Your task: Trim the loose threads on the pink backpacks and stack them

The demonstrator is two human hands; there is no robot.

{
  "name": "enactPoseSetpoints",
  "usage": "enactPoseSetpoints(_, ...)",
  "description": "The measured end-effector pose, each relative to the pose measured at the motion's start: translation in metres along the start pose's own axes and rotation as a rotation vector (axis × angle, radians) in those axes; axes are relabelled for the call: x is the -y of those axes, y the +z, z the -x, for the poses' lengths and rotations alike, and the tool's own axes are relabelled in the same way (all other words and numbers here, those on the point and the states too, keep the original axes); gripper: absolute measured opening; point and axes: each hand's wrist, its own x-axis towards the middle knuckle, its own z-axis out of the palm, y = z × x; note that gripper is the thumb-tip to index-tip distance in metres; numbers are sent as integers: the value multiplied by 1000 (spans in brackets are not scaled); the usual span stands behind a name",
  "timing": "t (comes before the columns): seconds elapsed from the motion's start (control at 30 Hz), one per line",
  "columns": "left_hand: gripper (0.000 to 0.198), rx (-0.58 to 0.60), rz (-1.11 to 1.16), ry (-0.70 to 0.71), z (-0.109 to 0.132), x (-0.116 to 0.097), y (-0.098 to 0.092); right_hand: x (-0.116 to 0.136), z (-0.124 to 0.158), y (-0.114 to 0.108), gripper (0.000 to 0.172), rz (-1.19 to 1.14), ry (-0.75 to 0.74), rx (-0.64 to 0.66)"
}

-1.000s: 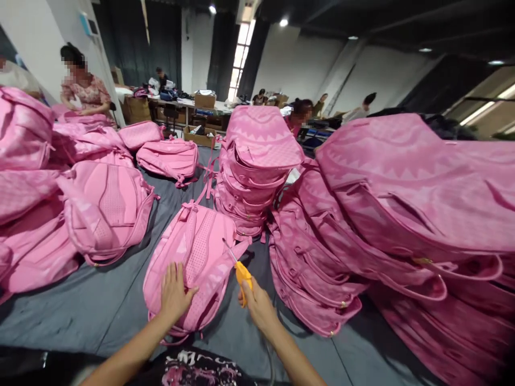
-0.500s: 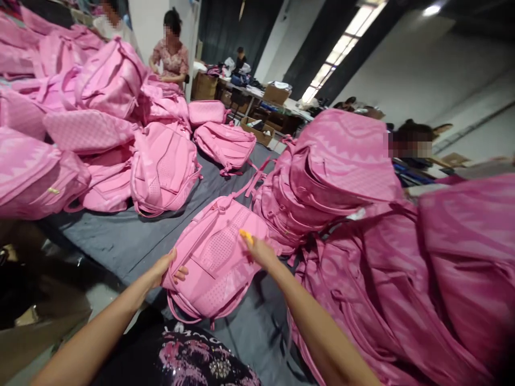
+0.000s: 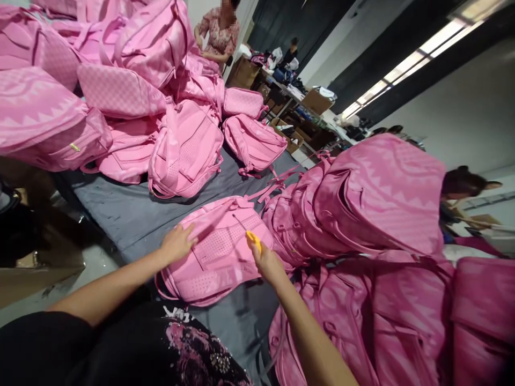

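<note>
A pink backpack [image 3: 225,244] lies in front of me, its padded, dotted back panel and straps facing up. My left hand [image 3: 179,244] rests on its left side by a shoulder strap, fingers stretched out and apart. Above the right part of the panel, my right hand [image 3: 265,260] is closed around a small yellow-handled tool [image 3: 253,241]. A thin dark shaft points from it up and left over the backpack; its exact kind is unclear. The backpack's underside is hidden.
Several pink backpacks [image 3: 386,187] stand packed in a row at right, close to my right arm. More pink bags [image 3: 185,145] are heaped at far left on the dark grey cloth [image 3: 137,214]. A person [image 3: 219,32] stands behind the heap.
My left hand has let go of the backpack's left edge and moved onto its top. The tool's thin shaft now shows over the panel. The view has shifted and tilted.
</note>
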Motion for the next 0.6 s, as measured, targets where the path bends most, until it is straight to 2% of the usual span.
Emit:
enactPoseSetpoints(0.07, 68, -19, -313, 205, 7, -8, 9, -11, 6, -5, 54, -5, -31, 76)
enactPoseSetpoints(0.13, 70, 43, -451, 276, 16, -14, 20, -25, 10, -15, 56, 52, -1, 133)
enactPoseSetpoints(0.23, 58, -6, -457, 332, 34, -25, 37, -48, 13, -36, 56, 280, 260, -38)
enactPoseSetpoints(0.27, 58, -16, -431, 392, 42, -29, 44, -54, 14, -42, 55, 312, 312, -49)
enactPoseSetpoints(0.3, 62, 12, -404, 469, 50, -34, 52, -60, 17, -48, 55, 295, 317, 7)
enactPoseSetpoints(0.37, 83, 156, -390, 589, 63, -44, 71, -67, 25, -56, 54, 189, 239, 196)
enactPoseSetpoints(0.4, 93, 230, -404, 600, 68, -48, 80, -69, 31, -60, 53, 166, 219, 229)
enactPoseSetpoints(0.43, 98, 273, -420, 577, 71, -50, 89, -71, 37, -64, 52, 188, 235, 186)
enactPoseSetpoints(0.5, 85, 267, -377, 502, 70, -50, 101, -75, 54, -70, 49, 266, 301, 32)
enactPoseSetpoints(0.53, 73, 238, -283, 471, 65, -47, 103, -77, 64, -72, 49, 256, 315, 34)
enactPoseSetpoints(0.6, 49, 174, 52, 382, 52, -36, 100, -82, 84, -71, 55, 97, 275, 234)
